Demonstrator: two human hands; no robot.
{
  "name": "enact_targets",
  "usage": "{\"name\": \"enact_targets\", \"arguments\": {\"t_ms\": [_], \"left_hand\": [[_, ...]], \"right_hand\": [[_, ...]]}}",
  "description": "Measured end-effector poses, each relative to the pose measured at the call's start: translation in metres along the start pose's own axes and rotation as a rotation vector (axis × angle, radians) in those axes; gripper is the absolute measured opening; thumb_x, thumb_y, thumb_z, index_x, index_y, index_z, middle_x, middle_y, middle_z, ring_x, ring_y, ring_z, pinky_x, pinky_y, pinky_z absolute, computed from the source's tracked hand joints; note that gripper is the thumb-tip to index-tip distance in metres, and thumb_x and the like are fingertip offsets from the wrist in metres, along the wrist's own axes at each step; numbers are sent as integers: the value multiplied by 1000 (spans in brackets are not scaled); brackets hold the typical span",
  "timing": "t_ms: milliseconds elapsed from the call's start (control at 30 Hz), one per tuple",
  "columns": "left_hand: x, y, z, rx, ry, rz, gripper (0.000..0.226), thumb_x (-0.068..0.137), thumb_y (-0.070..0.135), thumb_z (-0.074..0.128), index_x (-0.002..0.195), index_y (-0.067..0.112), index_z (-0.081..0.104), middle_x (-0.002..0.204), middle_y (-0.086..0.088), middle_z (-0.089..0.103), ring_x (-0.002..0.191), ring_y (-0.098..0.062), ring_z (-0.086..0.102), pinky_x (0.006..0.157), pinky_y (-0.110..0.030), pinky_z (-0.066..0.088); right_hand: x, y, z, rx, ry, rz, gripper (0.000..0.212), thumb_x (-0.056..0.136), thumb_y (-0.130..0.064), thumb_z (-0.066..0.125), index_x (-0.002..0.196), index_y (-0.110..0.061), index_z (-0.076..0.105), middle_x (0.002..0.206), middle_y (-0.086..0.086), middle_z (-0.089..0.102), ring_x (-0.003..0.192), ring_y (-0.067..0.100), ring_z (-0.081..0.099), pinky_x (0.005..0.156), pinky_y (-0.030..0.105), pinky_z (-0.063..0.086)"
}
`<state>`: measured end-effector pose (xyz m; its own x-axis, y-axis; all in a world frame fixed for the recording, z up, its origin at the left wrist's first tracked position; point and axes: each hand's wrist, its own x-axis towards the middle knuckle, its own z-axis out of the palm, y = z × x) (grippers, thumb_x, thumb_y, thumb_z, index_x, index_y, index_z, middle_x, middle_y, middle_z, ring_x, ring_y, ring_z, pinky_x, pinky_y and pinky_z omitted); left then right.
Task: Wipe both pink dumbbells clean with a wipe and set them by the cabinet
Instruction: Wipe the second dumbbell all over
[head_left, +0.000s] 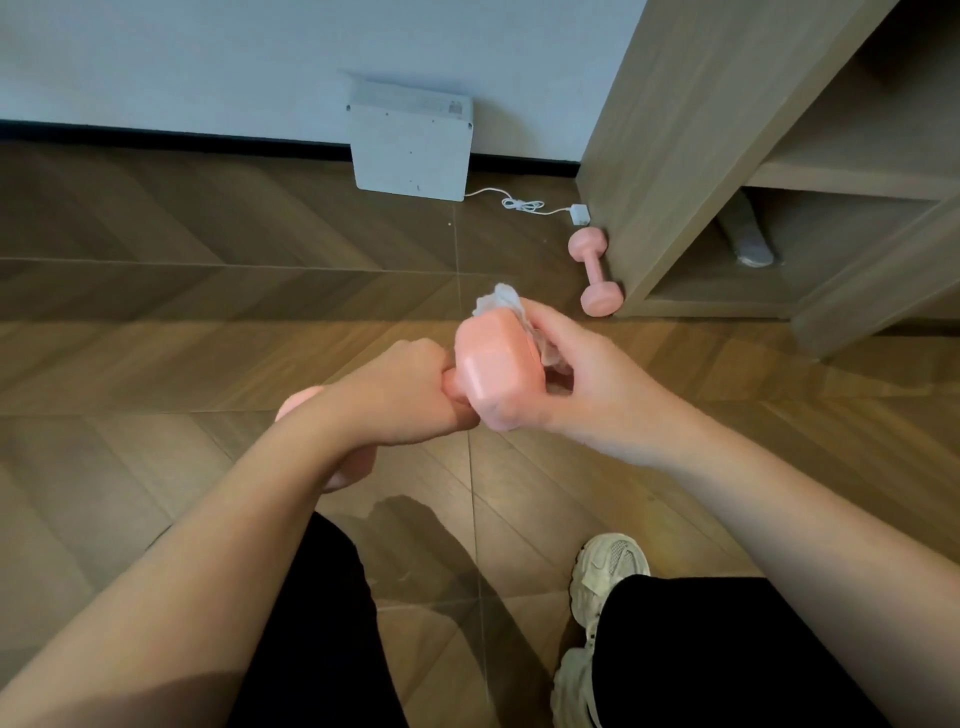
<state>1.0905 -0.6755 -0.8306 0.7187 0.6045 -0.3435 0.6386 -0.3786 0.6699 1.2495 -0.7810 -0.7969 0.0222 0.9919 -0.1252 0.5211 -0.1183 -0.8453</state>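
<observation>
Currently, going left to right: left hand (410, 384) is fisted tight around the handle of the held dumbbell (498, 371), fingers fully wrapped. Its near head peeks out pink below the left forearm; its far head sits up and right of the fist, so the long axis runs from lower left to upper right, tilted toward the cabinet (691, 156). Right hand (576, 374) is cupped over that far head's right side, fingers curled and pinching a crumpled white wipe (501, 299) against it; wipe pokes out above the head and bunches under the palm.

Further right and farther away, the second dumbbell (595, 273) lies on the floor (208, 312), touching or just beside the cabinet's side panel, long axis running roughly along that panel. Likely already placed; cannot tell if wiped.

Key relation: the cabinet spot lies ahead and to the right of the hands, so the right hand is nearer, but the left one carries the weight.

Counts: 2 pink dumbbells, 1 wipe, 1 cabinet, 2 hands. Also 1 white box (410, 145) against the wall with 1 cord (519, 203).
</observation>
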Motion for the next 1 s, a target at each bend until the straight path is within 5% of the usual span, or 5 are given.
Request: {"name": "enact_targets", "arguments": {"t_ms": [133,500,733,900,1000], "left_hand": [[4,-4,-3,251,-66,-2,27,81,36,63,61,19,55,63,3,56,58,-11,50,50,-27,35],[-14,-17,13,168,592,193,24,75,23,80,89,16,62,86,4,58,75,-13,53,64,-25,42],[-10,0,22,-572,357,-112,32,84,40,72,72,11,72,65,1,71,53,-6,60,58,-21,52],[-3,11,21,-1364,152,-275,55,75,61,68,103,14,69,106,-2,73,102,-19,70,90,-40,55],[4,24,15,-1819,349,-211,34,90,41,66,100,9,60,102,-9,69,100,-24,69,98,-44,51]], "right_hand": [[-4,6,14,-22,27,84,87,61,-46,84,135,-40,40,129,-26,52,119,-3,50,96,28,49],[7,12,14,610,308,560,38,73,-24,81,107,-18,65,103,0,71,98,15,67,80,29,58],[12,0,12,767,429,555,42,78,-19,77,116,-8,62,110,5,69,100,16,66,80,29,56],[9,-6,17,941,403,508,26,81,-19,73,104,-8,66,97,3,75,86,12,70,83,31,56],[5,-12,29,988,317,449,31,82,-17,72,111,-8,64,103,6,73,91,13,69,87,33,54]]}}
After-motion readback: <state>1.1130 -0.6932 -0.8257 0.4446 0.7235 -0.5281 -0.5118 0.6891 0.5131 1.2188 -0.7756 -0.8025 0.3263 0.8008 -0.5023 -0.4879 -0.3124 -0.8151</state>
